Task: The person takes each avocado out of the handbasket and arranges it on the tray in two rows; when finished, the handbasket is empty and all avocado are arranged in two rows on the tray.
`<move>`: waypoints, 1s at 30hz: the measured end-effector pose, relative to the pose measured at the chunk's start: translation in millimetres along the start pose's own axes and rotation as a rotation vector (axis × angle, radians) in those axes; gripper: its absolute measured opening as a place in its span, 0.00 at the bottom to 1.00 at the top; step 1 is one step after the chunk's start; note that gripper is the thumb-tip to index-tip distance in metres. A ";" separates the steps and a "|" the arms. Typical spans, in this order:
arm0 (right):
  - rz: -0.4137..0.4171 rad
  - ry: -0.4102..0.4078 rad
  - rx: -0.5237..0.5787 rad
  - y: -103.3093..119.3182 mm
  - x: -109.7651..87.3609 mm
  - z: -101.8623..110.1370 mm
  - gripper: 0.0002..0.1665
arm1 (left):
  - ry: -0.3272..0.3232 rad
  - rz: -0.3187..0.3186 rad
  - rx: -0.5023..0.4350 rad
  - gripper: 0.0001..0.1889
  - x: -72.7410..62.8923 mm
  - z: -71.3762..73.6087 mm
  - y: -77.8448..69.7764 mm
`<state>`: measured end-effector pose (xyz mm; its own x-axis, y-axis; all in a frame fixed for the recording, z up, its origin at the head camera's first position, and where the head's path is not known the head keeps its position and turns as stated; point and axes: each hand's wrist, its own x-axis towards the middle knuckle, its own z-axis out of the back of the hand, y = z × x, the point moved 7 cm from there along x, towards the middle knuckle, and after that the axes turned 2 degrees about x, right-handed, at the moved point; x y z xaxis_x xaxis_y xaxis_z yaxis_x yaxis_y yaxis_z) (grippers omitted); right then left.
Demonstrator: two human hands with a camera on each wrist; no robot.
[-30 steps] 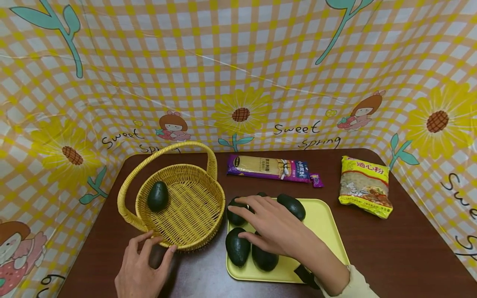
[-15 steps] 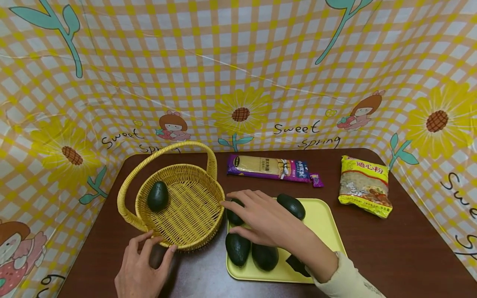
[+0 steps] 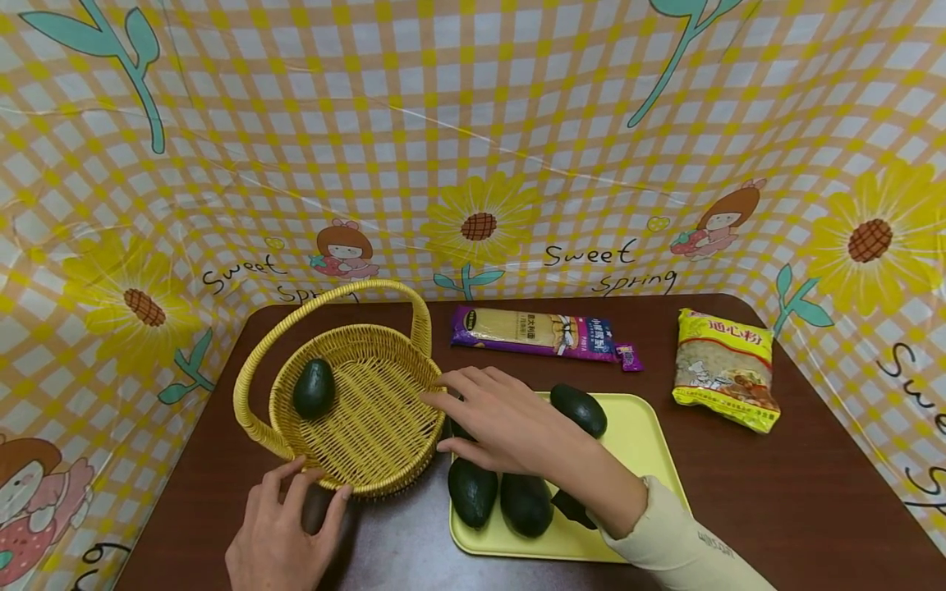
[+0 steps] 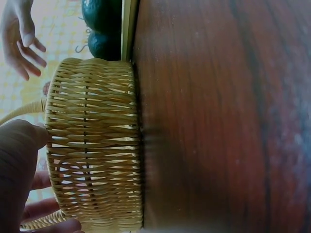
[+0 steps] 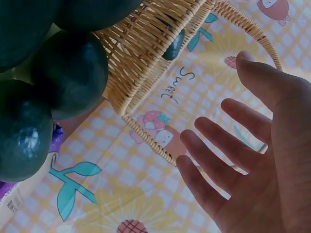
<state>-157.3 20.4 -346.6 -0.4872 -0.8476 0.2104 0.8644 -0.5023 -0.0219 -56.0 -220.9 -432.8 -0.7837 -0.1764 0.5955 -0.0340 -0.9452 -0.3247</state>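
Observation:
A yellow wicker basket (image 3: 377,410) with a tall handle stands at the left, one dark green avocado (image 3: 314,388) inside by its left wall. My left hand (image 3: 281,529) touches the basket's near rim, thumb and fingers spread apart. My right hand (image 3: 510,423) hovers palm down over the left part of a yellow tray (image 3: 639,443), its fingertips reaching the basket's right rim. Its fingers are extended and hold nothing, as the right wrist view confirms. Avocados (image 3: 473,492) lie on the tray, some partly hidden beneath this hand; another avocado (image 3: 579,409) lies at its back edge.
Behind the tray lies a purple pack of pasta (image 3: 532,332). A yellow bag of macaroni (image 3: 724,369) lies at the right. A black wrist camera (image 3: 572,509) hangs under the right wrist. Checked cloth with sunflowers (image 3: 480,226) walls the dark brown table (image 3: 805,501).
My right hand has moved left across the avocados toward the basket, its fingers straightening. My left hand, the basket and the avocado in it have stayed in place.

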 end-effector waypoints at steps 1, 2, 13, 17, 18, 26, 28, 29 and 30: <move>0.001 0.001 -0.001 -0.1 1.1 -0.2 0.35 | -0.001 -0.007 0.005 0.20 0.0 0.3 -0.1; 0.004 0.000 0.001 -0.1 2.1 -0.4 0.35 | -0.001 -0.012 0.009 0.20 0.2 0.5 -0.1; 0.031 -0.019 0.054 -7.2 16.1 -3.4 0.32 | -0.031 -0.053 0.038 0.29 0.0 3.3 -0.1; 0.050 -0.027 0.079 -8.8 25.4 -4.5 0.30 | -0.033 -0.057 0.035 0.29 0.0 3.2 -0.6; 0.053 -0.028 0.083 -9.1 27.9 -4.7 0.30 | -0.031 -0.057 0.034 0.27 0.0 3.2 -0.7; 0.043 0.028 0.099 -12.7 43.1 -12.3 0.31 | -0.023 -0.048 0.032 0.22 -0.2 3.4 -0.8; 0.047 0.032 0.087 -12.6 46.8 -13.4 0.31 | -0.025 -0.049 0.034 0.23 0.1 3.6 -1.0; 0.048 0.032 0.084 -12.5 48.8 -13.9 0.31 | -0.026 -0.050 0.034 0.23 0.4 3.6 -1.2; 0.050 0.031 0.083 -12.4 50.8 -14.4 0.31 | -0.027 -0.050 0.036 0.24 0.6 3.6 -1.3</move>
<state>-194.6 -18.9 -349.7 -0.4452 -0.8769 0.1811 0.8947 -0.4439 0.0500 -54.1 -220.8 -429.4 -0.7646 -0.1352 0.6301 -0.0505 -0.9622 -0.2677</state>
